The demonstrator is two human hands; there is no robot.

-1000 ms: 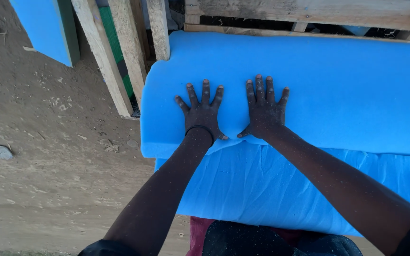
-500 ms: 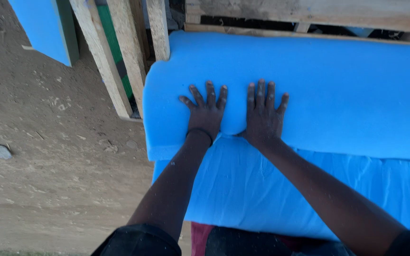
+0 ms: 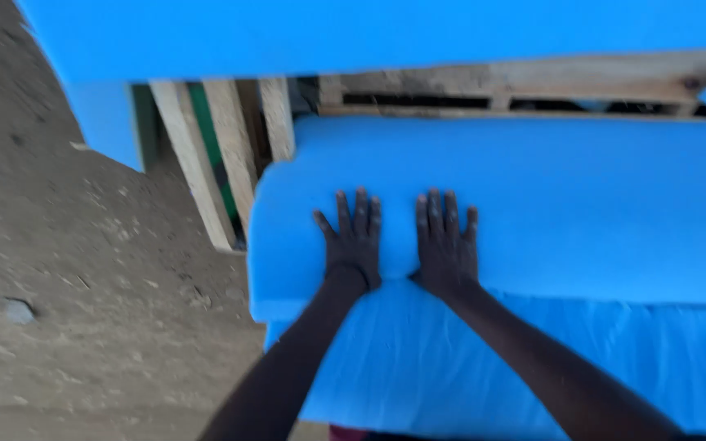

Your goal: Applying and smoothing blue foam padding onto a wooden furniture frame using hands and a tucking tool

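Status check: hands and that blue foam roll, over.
Left hand and right hand flat, fingers spread, pressing blue foam roll. Wooden pallet behind roll. Nothing blocking.

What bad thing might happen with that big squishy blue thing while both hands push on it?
The thick blue foam slab ends close beside the left hand, so it might slide off onto the dusty dirt ground. The rough wooden pallet boards might snag it near the right hand.

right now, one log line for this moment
left hand: flat on blue foam sheet, fingers spread | right hand: flat beside it | behind: wooden pallet
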